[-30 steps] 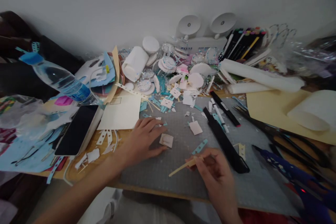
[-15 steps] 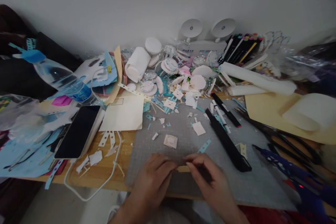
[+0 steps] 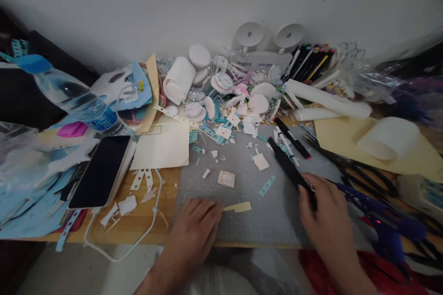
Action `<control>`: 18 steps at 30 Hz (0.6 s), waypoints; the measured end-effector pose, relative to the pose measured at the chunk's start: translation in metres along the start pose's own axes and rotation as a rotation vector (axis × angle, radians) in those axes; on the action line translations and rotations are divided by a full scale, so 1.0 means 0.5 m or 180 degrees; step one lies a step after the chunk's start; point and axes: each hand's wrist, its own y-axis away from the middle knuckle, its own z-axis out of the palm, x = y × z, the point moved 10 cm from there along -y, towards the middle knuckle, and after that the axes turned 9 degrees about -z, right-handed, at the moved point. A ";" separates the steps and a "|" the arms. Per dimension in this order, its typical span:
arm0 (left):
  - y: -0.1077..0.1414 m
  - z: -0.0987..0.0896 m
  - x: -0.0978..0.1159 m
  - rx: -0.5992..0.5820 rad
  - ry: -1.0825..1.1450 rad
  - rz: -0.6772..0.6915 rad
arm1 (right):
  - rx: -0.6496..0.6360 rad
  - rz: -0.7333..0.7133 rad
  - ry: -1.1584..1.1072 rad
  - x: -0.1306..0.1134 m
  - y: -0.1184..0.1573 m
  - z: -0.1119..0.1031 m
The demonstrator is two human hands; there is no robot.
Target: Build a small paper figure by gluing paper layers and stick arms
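Note:
My left hand (image 3: 200, 221) is closed at the front of the grey cutting mat (image 3: 207, 147), fingertips on the narrow end of a small cream paper piece (image 3: 242, 206). The wider end of that piece sticks out to the right. My right hand (image 3: 327, 207) is closed around the lower end of a black utility knife (image 3: 286, 162), which lies slantwise on the mat. Nearby are a small light square with a layered centre (image 3: 226, 179), a plain pale square (image 3: 260, 162) and a blue punched strip (image 3: 267, 185).
A blue glue gun (image 3: 377, 216) with a red light and black-handled scissors (image 3: 370, 175) lie on the right. A phone (image 3: 100, 173), a white cable (image 3: 155, 214) and a water bottle (image 3: 79, 97) are on the left. White discs and paper figures (image 3: 223, 132) crowd the back.
My right hand has left the paper piece and moved right onto the black utility knife. My left hand stays at the piece, now more visible. The view has shifted slightly.

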 end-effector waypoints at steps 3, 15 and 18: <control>0.021 0.016 0.012 -0.0014 -0.0297 0.0142 | -0.0190 -0.0045 0.0179 0.015 -0.016 0.041; 0.001 -0.030 0.000 -0.0192 -0.0030 -0.0116 | 0.0379 0.1202 -0.1706 0.043 0.030 -0.063; -0.027 -0.022 -0.010 -0.0587 -0.0336 -0.0009 | 0.0319 0.1521 -0.1987 0.047 0.054 -0.073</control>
